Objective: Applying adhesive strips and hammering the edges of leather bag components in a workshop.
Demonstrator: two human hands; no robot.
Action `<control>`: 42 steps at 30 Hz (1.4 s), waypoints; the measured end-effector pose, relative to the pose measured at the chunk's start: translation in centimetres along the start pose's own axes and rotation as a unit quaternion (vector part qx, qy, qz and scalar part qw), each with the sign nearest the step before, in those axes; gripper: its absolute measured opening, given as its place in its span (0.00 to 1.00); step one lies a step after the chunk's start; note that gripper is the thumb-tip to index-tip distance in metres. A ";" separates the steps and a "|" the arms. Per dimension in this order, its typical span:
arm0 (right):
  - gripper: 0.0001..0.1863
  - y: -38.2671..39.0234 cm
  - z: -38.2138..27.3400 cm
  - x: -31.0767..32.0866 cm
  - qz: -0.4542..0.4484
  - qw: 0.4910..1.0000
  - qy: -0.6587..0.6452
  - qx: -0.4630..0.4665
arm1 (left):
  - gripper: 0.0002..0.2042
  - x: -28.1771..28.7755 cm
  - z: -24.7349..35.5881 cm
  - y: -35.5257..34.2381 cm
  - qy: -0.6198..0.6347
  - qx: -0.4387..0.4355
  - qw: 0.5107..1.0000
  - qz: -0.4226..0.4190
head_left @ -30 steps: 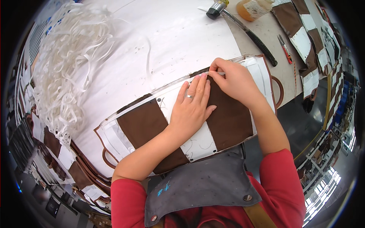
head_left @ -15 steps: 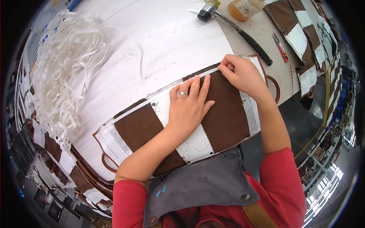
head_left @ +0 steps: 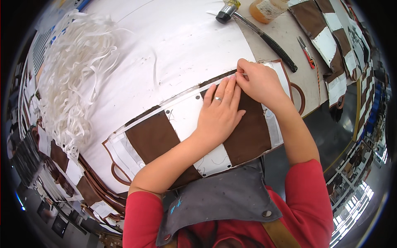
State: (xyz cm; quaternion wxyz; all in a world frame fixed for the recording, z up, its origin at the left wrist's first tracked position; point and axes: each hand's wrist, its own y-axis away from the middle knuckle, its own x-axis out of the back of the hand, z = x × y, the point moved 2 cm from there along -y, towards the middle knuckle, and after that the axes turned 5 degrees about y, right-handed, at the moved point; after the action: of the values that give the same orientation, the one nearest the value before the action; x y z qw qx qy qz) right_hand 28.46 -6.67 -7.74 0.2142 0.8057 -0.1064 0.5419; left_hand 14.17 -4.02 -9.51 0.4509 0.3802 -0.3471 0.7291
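A bag panel point(head_left: 152, 137) of brown and white blocks lies flat before me, a little tilted, with brown loops at both ends. Along its far edge runs a narrow white tape strip point(head_left: 178, 97). My left hand point(head_left: 219, 110) rests flat and open on the panel, fingertips pressing on the tape right of the middle. Close beside those fingertips, my right hand point(head_left: 261, 84) is closed in a pinch on the tape near the right end. The fingers hide the exact pinch point.
A heap of loose white tape point(head_left: 78, 74) covers the table's left side. Beyond my right hand lie a hammer point(head_left: 264, 38), a jar of amber stuff point(head_left: 264, 11) and a red-handled cutting tool point(head_left: 307, 54). More brown-and-white panels point(head_left: 316, 31) lie at the far right.
My left hand has slid right along the tape, up to my right hand. The right hand keeps its pinch and has shifted only slightly.
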 end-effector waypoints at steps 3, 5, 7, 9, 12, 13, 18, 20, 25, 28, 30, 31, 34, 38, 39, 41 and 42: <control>0.05 0.5 0.9 0.8 -0.037 0.995 -0.095 -0.001 | 0.28 -0.8 -0.3 0.1 -0.015 0.002 1.000 0.005; 0.05 0.8 1.9 1.3 -0.048 0.983 -0.174 -0.026 | 0.28 -0.8 -0.6 0.3 -0.026 -0.004 1.000 0.003; 0.05 1.0 3.1 1.6 -0.055 0.965 -0.250 -0.052 | 0.28 -0.8 -0.6 0.1 -0.047 -0.001 0.999 -0.002; 0.05 1.2 4.1 1.6 -0.010 0.961 -0.269 -0.068 | 0.28 -0.9 -0.4 -0.2 -0.056 -0.004 0.998 0.002; 0.06 1.2 4.4 1.7 0.003 0.963 -0.260 -0.070 | 0.28 -0.9 -0.3 -0.6 -0.063 0.001 0.998 0.013; 0.06 1.0 4.6 1.6 0.003 0.966 -0.251 -0.064 | 0.28 -1.0 -0.3 -0.8 -0.057 0.006 0.998 0.011; 0.08 0.6 4.8 1.3 0.014 0.982 -0.184 -0.044 | 0.27 -0.8 0.1 -1.9 -0.048 0.027 0.998 -0.039; 0.08 0.6 4.5 1.1 0.018 0.986 -0.160 -0.044 | 0.27 -1.1 0.5 -2.6 -0.056 -0.029 0.998 0.007; 0.08 1.5 4.5 1.6 0.045 0.983 -0.158 -0.086 | 0.28 -2.3 0.9 -3.3 -0.077 -0.041 0.996 0.001; 0.06 2.0 5.9 1.6 0.075 0.975 -0.191 -0.087 | 0.28 -2.5 1.2 -3.8 -0.096 -0.043 0.994 0.007; 0.06 2.0 6.1 1.7 0.099 0.975 -0.177 -0.086 | 0.28 -2.6 1.3 -4.2 -0.101 -0.047 0.994 0.017; 0.06 2.1 6.2 1.8 0.123 0.975 -0.164 -0.083 | 0.29 -2.7 1.2 -4.4 -0.103 -0.040 0.994 0.015; 0.05 2.9 6.1 2.5 0.132 0.966 -0.174 -0.136 | 0.29 -2.9 1.1 -4.6 -0.106 -0.035 0.994 0.014; 0.04 4.3 5.8 1.6 0.207 0.952 -0.212 -0.071 | 0.29 -2.8 1.0 -4.8 -0.116 -0.035 0.993 0.012; 0.06 4.7 5.6 1.1 0.221 0.967 -0.127 -0.013 | 0.29 -2.8 1.0 -4.8 -0.117 -0.037 0.992 0.011; 0.09 4.9 5.5 0.4 0.233 0.971 -0.042 0.044 | 0.29 -2.9 1.1 -4.9 -0.110 -0.021 0.994 -0.009; 0.12 4.9 5.5 0.2 0.234 0.970 -0.011 0.057 | 0.29 -2.9 1.1 -4.9 -0.111 -0.022 0.994 -0.010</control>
State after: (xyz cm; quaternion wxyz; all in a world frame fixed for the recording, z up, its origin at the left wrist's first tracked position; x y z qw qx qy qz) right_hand 31.09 -13.57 -8.14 0.0339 0.7750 -0.2634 0.5735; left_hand 19.87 -4.35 -10.69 0.4251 0.4519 -0.4070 0.6704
